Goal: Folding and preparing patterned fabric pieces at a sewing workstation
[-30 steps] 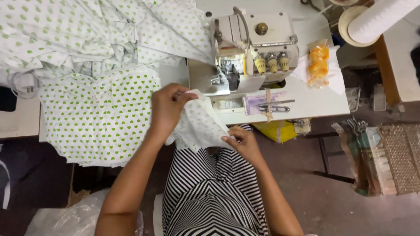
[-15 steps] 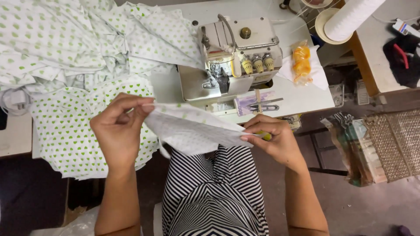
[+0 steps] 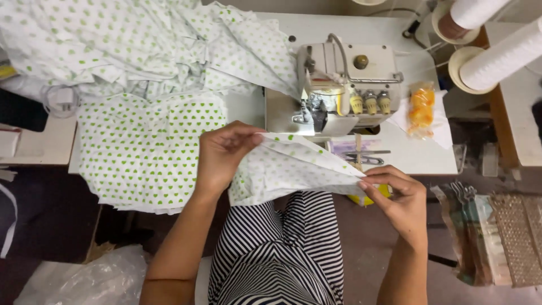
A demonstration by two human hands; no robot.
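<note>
My left hand (image 3: 221, 153) pinches one end of a white fabric piece with green hearts (image 3: 288, 169), held above my lap. At the piece's other end, my right hand (image 3: 398, 195) grips it, so the cloth is stretched between both hands. Just behind it stands a white overlock sewing machine (image 3: 344, 85) on a white table (image 3: 418, 158). A flat stack of the same heart-print fabric (image 3: 147, 152) lies on the table left of my left hand.
More heart-print cloth (image 3: 113, 45) is heaped at the back left. Scissors (image 3: 367, 157) lie by the machine, an orange packet (image 3: 421, 110) to its right. Thread cones (image 3: 497, 51) stand at the upper right. A clear plastic bag (image 3: 79, 279) lies on the floor.
My hands have moved apart and drawn the fabric piece out flat between them. The view has shifted so the machine sits more to the right.
</note>
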